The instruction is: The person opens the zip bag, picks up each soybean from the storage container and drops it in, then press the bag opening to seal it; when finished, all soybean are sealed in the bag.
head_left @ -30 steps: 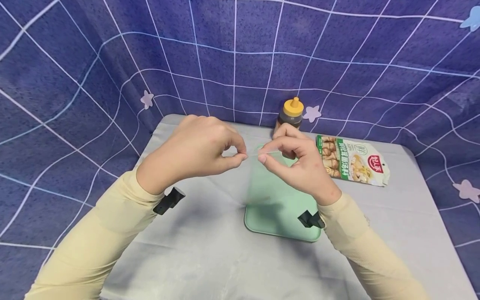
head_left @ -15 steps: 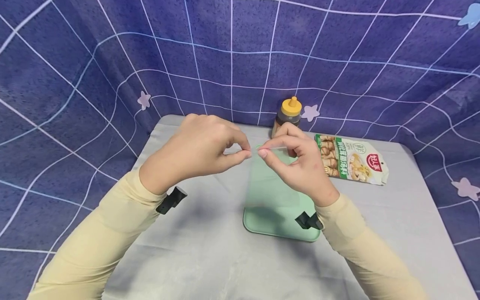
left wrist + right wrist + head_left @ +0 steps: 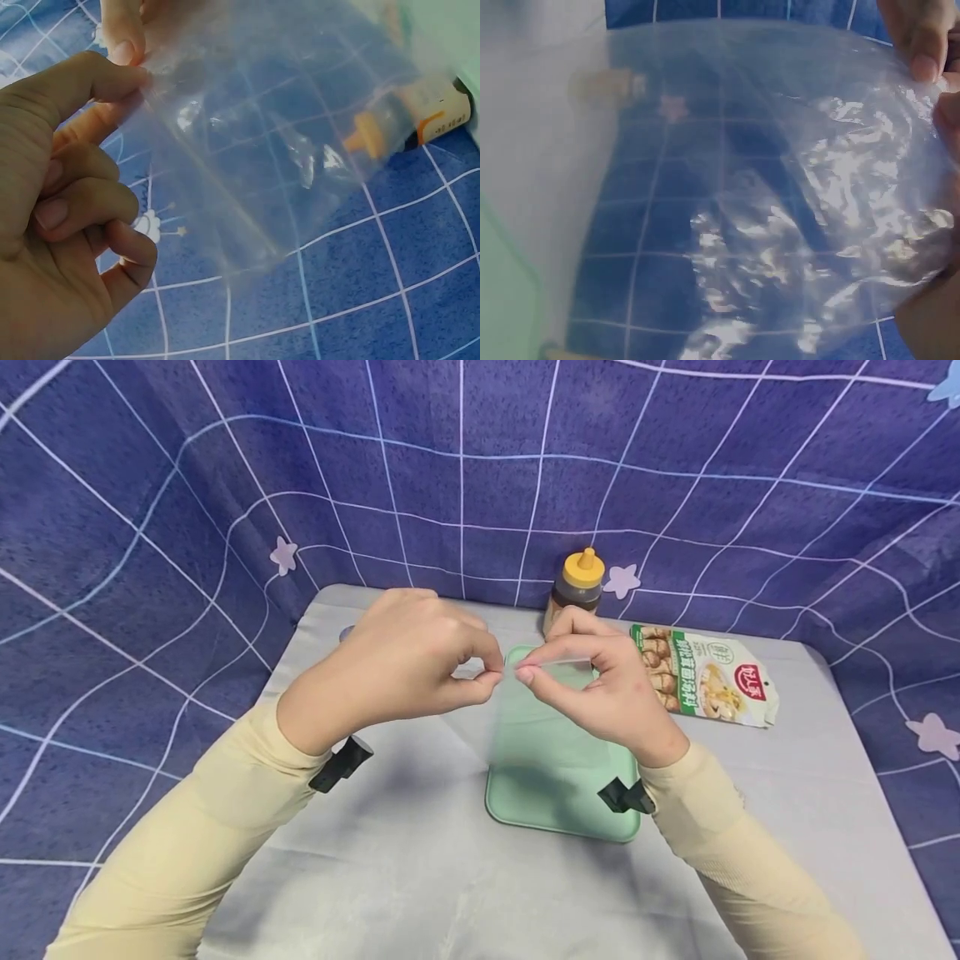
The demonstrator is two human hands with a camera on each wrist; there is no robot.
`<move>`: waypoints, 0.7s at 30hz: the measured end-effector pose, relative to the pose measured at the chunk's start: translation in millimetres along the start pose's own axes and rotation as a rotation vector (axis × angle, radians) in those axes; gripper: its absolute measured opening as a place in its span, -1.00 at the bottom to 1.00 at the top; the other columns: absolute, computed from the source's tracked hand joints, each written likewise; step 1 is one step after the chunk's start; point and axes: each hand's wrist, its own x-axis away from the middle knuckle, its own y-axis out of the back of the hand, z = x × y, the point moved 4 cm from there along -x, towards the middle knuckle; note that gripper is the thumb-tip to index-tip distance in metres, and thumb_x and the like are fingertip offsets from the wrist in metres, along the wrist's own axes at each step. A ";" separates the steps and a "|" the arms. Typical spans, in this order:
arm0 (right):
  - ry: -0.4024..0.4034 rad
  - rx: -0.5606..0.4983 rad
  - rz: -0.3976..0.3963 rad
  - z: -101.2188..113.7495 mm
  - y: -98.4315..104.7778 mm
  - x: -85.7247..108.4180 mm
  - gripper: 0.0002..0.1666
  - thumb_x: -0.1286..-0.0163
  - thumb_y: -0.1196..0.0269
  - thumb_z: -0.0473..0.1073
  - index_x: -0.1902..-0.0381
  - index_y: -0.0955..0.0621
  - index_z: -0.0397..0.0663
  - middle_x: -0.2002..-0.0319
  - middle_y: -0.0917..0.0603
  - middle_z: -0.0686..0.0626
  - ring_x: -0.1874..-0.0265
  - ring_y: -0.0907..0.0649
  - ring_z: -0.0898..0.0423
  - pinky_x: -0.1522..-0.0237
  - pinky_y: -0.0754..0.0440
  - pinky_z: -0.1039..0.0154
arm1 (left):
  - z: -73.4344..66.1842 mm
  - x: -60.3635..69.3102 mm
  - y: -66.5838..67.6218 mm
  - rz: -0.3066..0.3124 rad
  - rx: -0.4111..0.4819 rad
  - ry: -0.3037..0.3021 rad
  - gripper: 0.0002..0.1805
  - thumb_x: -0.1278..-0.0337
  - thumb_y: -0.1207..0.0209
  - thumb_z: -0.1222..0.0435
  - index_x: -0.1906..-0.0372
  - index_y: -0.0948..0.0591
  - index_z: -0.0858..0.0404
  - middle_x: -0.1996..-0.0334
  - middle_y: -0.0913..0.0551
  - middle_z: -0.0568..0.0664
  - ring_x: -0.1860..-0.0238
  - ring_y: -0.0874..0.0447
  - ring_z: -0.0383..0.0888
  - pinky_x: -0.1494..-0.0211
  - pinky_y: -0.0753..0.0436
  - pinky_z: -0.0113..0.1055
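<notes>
Between both hands hangs a clear plastic bag [image 3: 247, 150], thin and wrinkled, with a straight strip running along its upper edge. My left hand [image 3: 420, 656] pinches that edge between thumb and index finger. A short gap to the right, my right hand [image 3: 592, 685] pinches the same edge with thumb and index finger. In the right wrist view the bag [image 3: 772, 187] fills most of the picture, glossy and creased on the right. Through it, in the head view, shows part of a green tray-like board [image 3: 562, 802] lying flat below the hands.
Behind the right hand stands a squeeze bottle [image 3: 582, 581] with a yellow nozzle cap. A food packet [image 3: 705, 677] lies to the right. A small purplish thing [image 3: 345, 632] peeks out behind the left hand. Patterned blue cloth [image 3: 480, 485] hangs around the grey-covered table [image 3: 390, 868].
Both hands keep pinching the bag's edge, shifting only slightly. The left hand's fingertips have come a little nearer to the right hand's. A small purplish thing now shows behind the left hand.
</notes>
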 end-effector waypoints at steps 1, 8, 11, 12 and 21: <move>0.009 0.006 -0.012 0.6 0.2 0.1 -0.81 -0.15 -0.45 -0.46 0.31 -0.82 -0.12 0.48 -0.45 -0.02 0.41 -0.43 0.06 0.29 -0.35 0.23 | 0.3 -0.2 -0.3 -0.004 0.000 -0.001 -0.90 -0.03 -0.32 0.26 0.46 -0.77 -0.03 0.62 -0.52 -0.35 0.65 -0.35 -0.28 0.58 -0.33 -0.24; 0.035 0.030 -0.040 2.5 5.0 2.2 -0.83 -0.17 -0.43 -0.47 0.28 -0.81 -0.20 0.48 -0.48 -0.02 0.42 -0.44 0.04 0.30 -0.35 0.22 | 5.3 3.0 -2.6 -0.008 0.042 0.044 -0.95 -0.12 -0.38 0.15 0.38 -0.81 -0.02 0.56 -0.59 -0.33 0.59 -0.36 -0.30 0.36 -0.36 -0.21; 0.003 0.026 -0.046 5.8 8.8 2.7 -0.83 -0.16 -0.42 -0.49 0.29 -0.80 -0.22 0.47 -0.52 -0.02 0.40 -0.46 0.04 0.25 -0.37 0.22 | 3.9 3.8 -3.1 -0.025 0.041 0.014 -0.95 -0.12 -0.37 0.18 0.40 -0.80 0.00 0.53 -0.63 -0.32 0.58 -0.35 -0.32 0.19 -0.29 -0.16; -0.015 0.020 -0.042 8.0 9.6 3.0 -0.83 -0.15 -0.41 -0.51 0.30 -0.80 -0.24 0.45 -0.54 -0.03 0.38 -0.47 0.04 0.23 -0.38 0.22 | 2.5 3.3 -3.5 -0.032 0.038 -0.005 -0.94 -0.12 -0.36 0.21 0.41 -0.79 0.01 0.52 -0.64 -0.32 0.58 -0.35 -0.32 0.16 -0.28 -0.14; -0.083 -0.077 0.072 17.2 3.5 0.4 -0.75 -0.08 -0.41 -0.61 0.28 -0.79 -0.33 0.47 -0.47 -0.15 0.39 -0.42 -0.05 0.28 -0.34 0.19 | -5.2 1.0 -5.0 -0.040 0.065 -0.079 -0.88 -0.11 -0.36 0.31 0.47 -0.74 0.03 0.55 -0.60 -0.32 0.65 -0.32 -0.34 0.07 -0.29 -0.10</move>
